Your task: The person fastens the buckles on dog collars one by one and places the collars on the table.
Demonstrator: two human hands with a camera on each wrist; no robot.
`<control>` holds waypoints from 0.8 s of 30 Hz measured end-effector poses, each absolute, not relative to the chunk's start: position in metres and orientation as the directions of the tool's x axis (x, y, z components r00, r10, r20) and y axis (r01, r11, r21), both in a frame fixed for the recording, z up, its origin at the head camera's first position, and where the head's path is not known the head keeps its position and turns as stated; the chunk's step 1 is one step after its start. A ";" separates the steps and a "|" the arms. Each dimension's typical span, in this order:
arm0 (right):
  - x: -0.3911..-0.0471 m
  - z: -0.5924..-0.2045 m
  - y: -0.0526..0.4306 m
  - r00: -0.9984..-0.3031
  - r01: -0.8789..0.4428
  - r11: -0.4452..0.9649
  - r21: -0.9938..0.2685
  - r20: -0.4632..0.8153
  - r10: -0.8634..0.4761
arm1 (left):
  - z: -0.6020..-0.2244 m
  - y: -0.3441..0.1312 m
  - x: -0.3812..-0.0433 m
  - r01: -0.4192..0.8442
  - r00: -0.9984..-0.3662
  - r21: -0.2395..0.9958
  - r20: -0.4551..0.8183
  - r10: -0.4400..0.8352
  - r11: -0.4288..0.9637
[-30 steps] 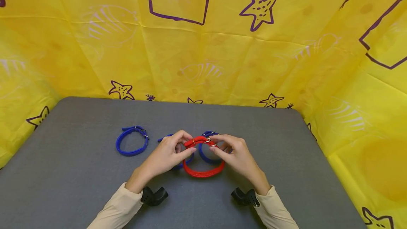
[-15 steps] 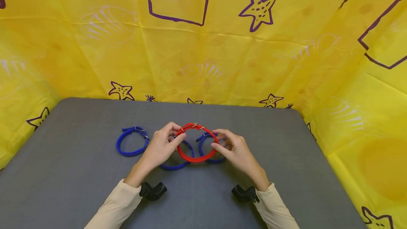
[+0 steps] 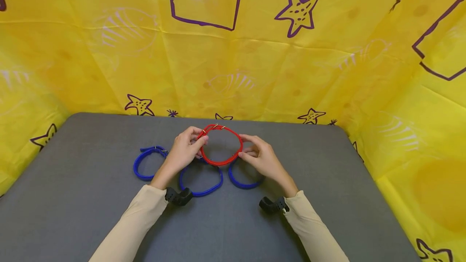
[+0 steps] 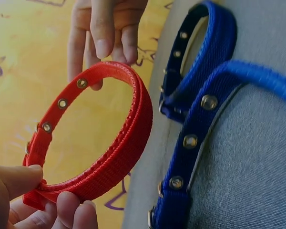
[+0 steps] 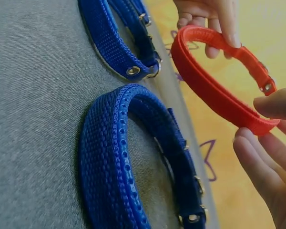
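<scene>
A red buckled collar (image 3: pixel 220 163), closed into a ring with metal eyelets, is held up between both hands over the far part of the table. My left hand (image 3: pixel 185 148) pinches its left side between thumb and fingers, near the strap's loose end. On the opposite side, my right hand (image 3: pixel 263 157) pinches the band with thumb and fingertips. The buckle is at the ring's far side in the head view. Beneath and nearer to me lie two blue collars, the middle one (image 3: pixel 201 194) and the right one (image 3: pixel 244 186), also fastened into rings.
Another blue collar (image 3: pixel 140 175) lies to the left on the grey table (image 3: pixel 225 229), partly covered by my left forearm. A yellow cloth (image 3: pixel 233 60) printed with starfish and fish hangs behind the table and along its sides.
The red collar has risen away from me toward the table's far side, both hands moving with it. The fingers have shifted from its buckle area to its two sides, and the middle blue collar shows more.
</scene>
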State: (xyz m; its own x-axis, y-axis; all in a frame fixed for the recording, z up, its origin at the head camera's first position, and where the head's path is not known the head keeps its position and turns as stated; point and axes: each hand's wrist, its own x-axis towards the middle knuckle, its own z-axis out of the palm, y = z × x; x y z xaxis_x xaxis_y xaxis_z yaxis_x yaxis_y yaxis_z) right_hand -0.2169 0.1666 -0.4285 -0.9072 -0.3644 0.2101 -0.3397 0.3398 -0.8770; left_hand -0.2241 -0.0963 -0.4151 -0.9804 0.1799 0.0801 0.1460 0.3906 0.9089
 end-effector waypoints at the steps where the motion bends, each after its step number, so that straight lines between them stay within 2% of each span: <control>1: -0.219 -0.429 0.166 -0.908 -0.328 0.331 -0.885 0.200 -0.367 | -0.416 -0.097 -0.226 0.138 -0.982 0.911 0.074 0.176 0.388; 10: -0.232 -0.439 0.161 -0.906 -0.271 0.296 -0.916 0.139 -0.399 | -0.421 -0.096 -0.239 0.079 -0.987 0.916 0.017 0.161 0.392; 17: -0.235 -0.442 0.157 -0.916 -0.245 0.383 -0.891 0.084 -0.392 | -0.428 -0.095 -0.245 0.025 -0.982 0.894 -0.061 0.177 0.448; 24: -0.235 -0.441 0.154 -0.919 -0.240 0.483 -0.842 0.036 -0.393 | -0.434 -0.095 -0.253 0.071 -0.975 0.789 -0.074 0.210 0.610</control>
State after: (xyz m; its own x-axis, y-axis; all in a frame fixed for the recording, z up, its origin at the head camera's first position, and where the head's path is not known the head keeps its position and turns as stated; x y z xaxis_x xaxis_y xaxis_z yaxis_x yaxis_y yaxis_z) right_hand -0.2346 0.1541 -0.4413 -0.9186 -0.3935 0.0362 -0.2400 0.4829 -0.8421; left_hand -0.2526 -0.0950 -0.4339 -0.9749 0.2097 -0.0743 0.0711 0.6100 0.7892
